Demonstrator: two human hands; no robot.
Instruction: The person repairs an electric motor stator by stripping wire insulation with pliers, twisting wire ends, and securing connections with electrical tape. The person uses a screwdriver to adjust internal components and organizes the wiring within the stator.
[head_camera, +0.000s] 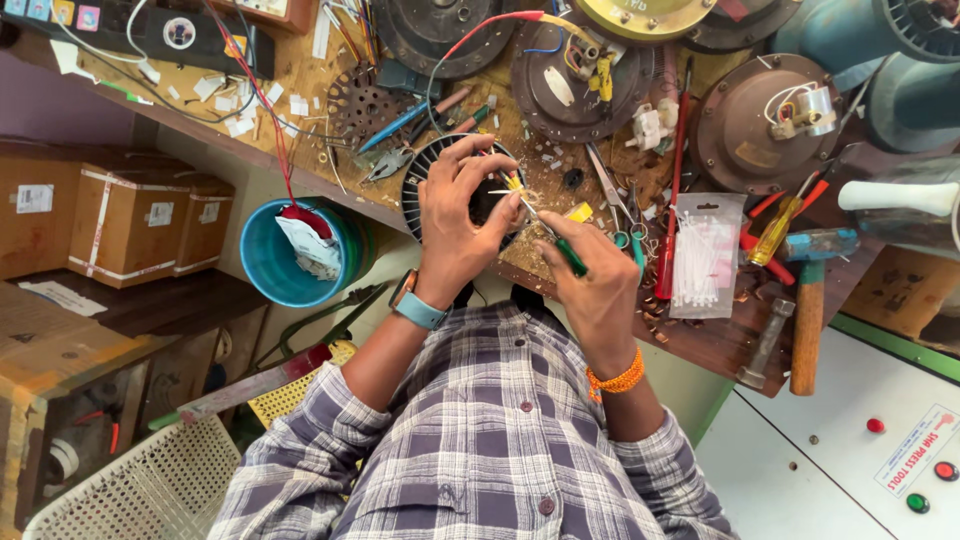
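Left hand (455, 215): fingers closed on yellow wire (512, 182) atop finned stator (425, 172).
Right hand (590, 270): fingers clamp green-handled tool (560, 245), tip beside left fingertips.
Risk: a slip could nick the wire or a finger.

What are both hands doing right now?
Left hand: closed, pinching a yellow wire over the round black motor part.
Right hand: closed on a green-handled tool.

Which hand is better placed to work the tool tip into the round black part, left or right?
Right, most likely. The right hand already grips the green-handled tool, its tip pointing at the round black finned part. The left hand is busy over that part, fingers pinching small yellow wires.
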